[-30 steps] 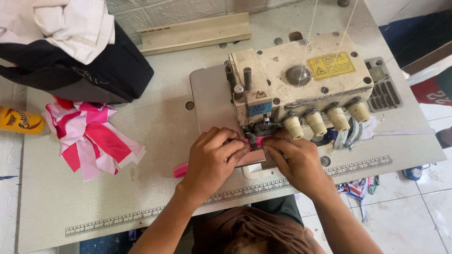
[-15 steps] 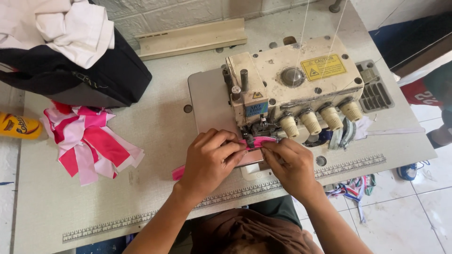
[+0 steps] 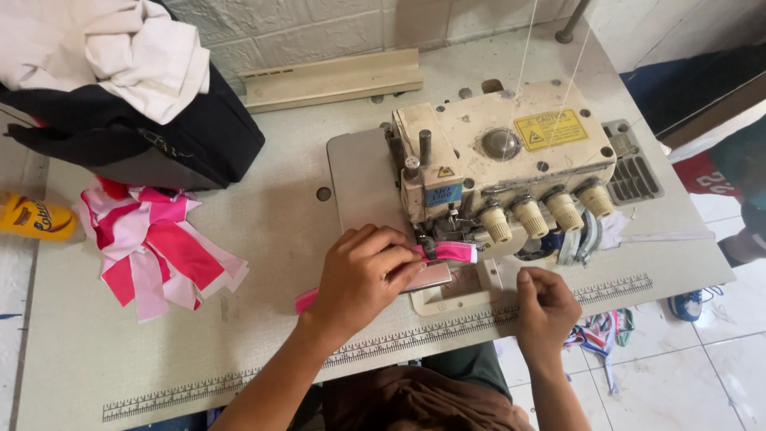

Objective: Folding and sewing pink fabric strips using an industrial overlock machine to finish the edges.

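Here, seen from your head camera looking down, your left hand (image 3: 363,275) lies curled, palm down, on a pink fabric strip (image 3: 451,252) at the front of a cream overlock sewing machine (image 3: 499,164). Its fingertips pinch and press the strip flat just before the presser foot. The strip's long axis runs from about eight o'clock to two o'clock: one end shows under your wrist, the other reaches the needle area, at roughly two o'clock from your left hand. Your right hand (image 3: 546,307) is loosely curled with nothing clearly in it, apart from the strip, which lies at about ten o'clock from it. Your left hand is the nearer one, touching the strip.

At nine o'clock on the grey table (image 3: 263,231) sits a heap of pink and white fabric pieces (image 3: 155,251). Beyond it, at eleven o'clock, is a black bag (image 3: 159,140) with white cloth (image 3: 120,48) on top.
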